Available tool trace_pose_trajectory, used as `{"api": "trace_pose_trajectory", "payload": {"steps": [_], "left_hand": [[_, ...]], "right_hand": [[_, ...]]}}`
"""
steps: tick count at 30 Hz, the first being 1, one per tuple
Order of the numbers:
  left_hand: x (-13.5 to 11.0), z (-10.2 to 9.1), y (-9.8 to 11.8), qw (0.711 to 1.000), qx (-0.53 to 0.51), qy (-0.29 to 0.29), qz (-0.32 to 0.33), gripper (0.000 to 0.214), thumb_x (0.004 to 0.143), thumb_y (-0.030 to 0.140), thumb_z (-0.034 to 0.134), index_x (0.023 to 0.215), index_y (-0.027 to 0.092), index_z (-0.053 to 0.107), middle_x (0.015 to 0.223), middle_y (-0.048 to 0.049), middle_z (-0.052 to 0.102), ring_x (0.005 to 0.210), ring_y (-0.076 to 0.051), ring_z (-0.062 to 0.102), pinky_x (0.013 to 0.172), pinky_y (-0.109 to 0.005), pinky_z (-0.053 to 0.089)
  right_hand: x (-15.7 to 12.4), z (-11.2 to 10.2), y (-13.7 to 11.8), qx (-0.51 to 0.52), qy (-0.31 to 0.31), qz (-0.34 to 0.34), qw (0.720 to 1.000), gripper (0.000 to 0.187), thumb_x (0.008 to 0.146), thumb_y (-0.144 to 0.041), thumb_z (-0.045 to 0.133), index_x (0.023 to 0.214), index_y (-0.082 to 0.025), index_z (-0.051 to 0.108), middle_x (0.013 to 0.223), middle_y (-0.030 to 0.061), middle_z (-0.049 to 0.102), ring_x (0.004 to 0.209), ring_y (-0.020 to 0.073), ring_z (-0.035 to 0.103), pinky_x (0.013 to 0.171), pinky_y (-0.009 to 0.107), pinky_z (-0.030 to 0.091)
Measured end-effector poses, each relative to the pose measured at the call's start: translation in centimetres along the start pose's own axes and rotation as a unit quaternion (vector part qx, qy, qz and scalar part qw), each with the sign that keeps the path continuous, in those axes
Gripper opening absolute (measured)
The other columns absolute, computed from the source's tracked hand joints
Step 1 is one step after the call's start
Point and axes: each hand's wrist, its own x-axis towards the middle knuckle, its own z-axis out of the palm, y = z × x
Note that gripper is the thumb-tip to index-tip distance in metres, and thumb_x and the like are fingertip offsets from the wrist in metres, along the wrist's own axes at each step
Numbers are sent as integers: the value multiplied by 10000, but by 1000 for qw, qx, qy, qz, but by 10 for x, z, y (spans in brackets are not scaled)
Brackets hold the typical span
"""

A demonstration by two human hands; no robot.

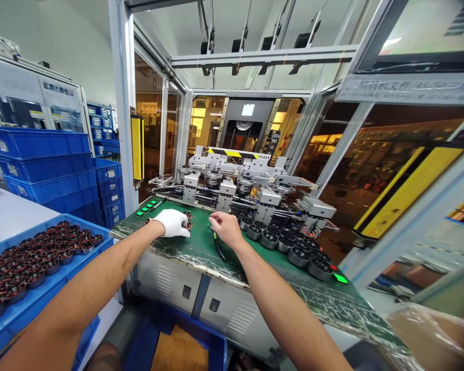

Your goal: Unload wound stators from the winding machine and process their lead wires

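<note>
My left hand (172,222), in a white glove, rests on the green machine table (193,247) with its fingers curled around a copper-wound stator coil (187,218). My bare right hand (226,227) is just to the right, fingers pinched on a small black-handled tool (215,238) that lies along the table. A row of black round stators (290,245) runs along the table to the right of my right hand.
A blue tray (67,275) full of several copper-wound stators sits at the left. Stacked blue crates (42,165) stand behind it. Grey machine fixtures (235,188) fill the table's back. Green buttons (146,208) sit near my left hand, another lit button (340,279) at right. A blue bin (216,345) lies below.
</note>
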Motion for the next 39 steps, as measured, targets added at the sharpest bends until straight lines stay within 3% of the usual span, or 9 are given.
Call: {"api": "trace_pose_trajectory", "payload": {"steps": [3, 10, 16, 21, 24, 28, 30, 33, 39], "left_hand": [[-4, -2, -11, 1000, -5, 2, -10, 344, 838, 500, 700, 911, 163, 709, 918, -66, 725, 883, -203, 667, 861, -403, 527], [-11, 9, -25, 1000, -20, 20, -11, 381, 904, 528, 632, 1012, 168, 694, 1030, -67, 723, 956, -201, 671, 911, -407, 527], [-7, 17, -29, 997, -46, 45, -35, 390, 846, 556, 678, 928, 176, 710, 943, -64, 730, 899, -203, 668, 879, -400, 519], [-8, 17, -31, 996, -67, 54, -30, 362, 815, 537, 699, 867, 179, 707, 890, -52, 732, 853, -200, 663, 854, -384, 508], [-11, 14, -30, 995, -73, 61, -23, 320, 804, 517, 693, 859, 203, 714, 897, -49, 747, 863, -222, 682, 821, -345, 502], [-5, 1, -30, 993, -81, 76, -40, 475, 852, 647, 563, 1028, 225, 692, 1043, -54, 756, 952, -245, 698, 810, -310, 513], [6, -7, -29, 992, -77, 80, -57, 599, 901, 685, 452, 1232, 212, 613, 1226, -86, 709, 1075, -252, 678, 887, -321, 517], [33, -15, -22, 996, -59, 34, -62, 690, 862, 624, 603, 1388, 188, 507, 1391, -137, 609, 1206, -270, 626, 999, -373, 502], [76, -2, -1, 995, -19, -66, -73, 351, 918, 413, 667, 1149, 149, 656, 1147, -89, 692, 1041, -223, 673, 931, -444, 557]], "right_hand": [[-2, 8, -14, 16, -43, -12, 999, 319, 982, -434, 618, 1043, -125, 669, 885, 36, 674, 779, 138, 641, 804, 336, 560], [-2, 34, -46, 7, -180, -25, 983, 241, 961, -362, 667, 937, -124, 684, 828, 14, 681, 765, 134, 658, 800, 331, 575], [-11, 12, -41, -9, -221, -57, 974, 132, 948, -262, 674, 964, -136, 710, 1005, 54, 718, 989, 178, 674, 986, 422, 530], [-8, -7, -31, 15, -275, -46, 960, 174, 941, -298, 693, 909, -128, 709, 833, 14, 708, 773, 135, 680, 796, 321, 589], [9, -12, -23, 30, -248, -13, 968, 260, 974, -370, 650, 983, -114, 693, 771, -1, 675, 649, 110, 643, 663, 265, 579], [29, -2, -15, 21, -135, 41, 990, 308, 1017, -381, 578, 1156, -111, 632, 995, 60, 684, 833, 149, 676, 785, 332, 593], [31, 9, -15, 13, -129, 51, 990, 281, 992, -374, 622, 1097, -115, 650, 1001, 58, 686, 880, 160, 677, 845, 364, 586], [25, 21, -21, 3, -147, 43, 988, 247, 973, -369, 651, 994, -124, 675, 956, 44, 694, 910, 165, 676, 905, 384, 567], [13, 14, -25, -45, -142, 23, 989, 218, 980, -347, 638, 1026, -139, 681, 1010, 52, 693, 975, 178, 664, 957, 409, 540]]}}
